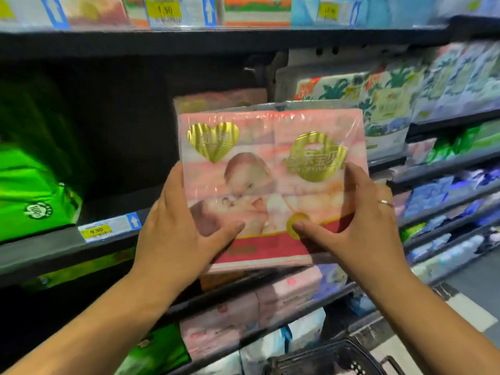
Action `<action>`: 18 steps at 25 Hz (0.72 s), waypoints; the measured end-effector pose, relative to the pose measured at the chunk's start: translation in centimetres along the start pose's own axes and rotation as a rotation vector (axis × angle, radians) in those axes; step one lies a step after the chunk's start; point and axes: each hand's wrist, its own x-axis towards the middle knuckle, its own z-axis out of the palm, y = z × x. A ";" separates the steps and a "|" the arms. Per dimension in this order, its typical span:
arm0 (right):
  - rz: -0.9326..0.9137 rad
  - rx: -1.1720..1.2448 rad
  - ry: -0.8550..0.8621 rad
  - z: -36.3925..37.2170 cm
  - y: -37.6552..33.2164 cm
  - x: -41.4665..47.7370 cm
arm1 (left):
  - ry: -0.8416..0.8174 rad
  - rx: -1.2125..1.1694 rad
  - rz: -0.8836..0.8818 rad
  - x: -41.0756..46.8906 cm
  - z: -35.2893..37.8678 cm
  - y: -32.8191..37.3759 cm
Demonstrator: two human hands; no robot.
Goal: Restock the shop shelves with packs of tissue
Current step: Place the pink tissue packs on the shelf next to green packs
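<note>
Head view: pink film-wrapped tissue pack with gold heart and baby print (270, 171) at centre, held upright before gap in dark metal shelf (40, 247). Grip: left hand (178, 228) clasps pack's 8 o'clock edge, right hand (357, 220) its 4 o'clock edge, thumbs pressed on front. Green soft pack (32, 201) at 9 o'clock; yellow price tag (97, 230) at 8 o'clock.

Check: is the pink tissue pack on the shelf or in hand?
In hand. The left hand and right hand grip the pink tissue pack upright, its bottom edge hanging before the shelf lip.
</note>
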 end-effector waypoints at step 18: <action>-0.326 0.088 -0.212 8.0 -1.2 16.2 | 0.286 0.258 -0.152 9.6 0.8 -1.8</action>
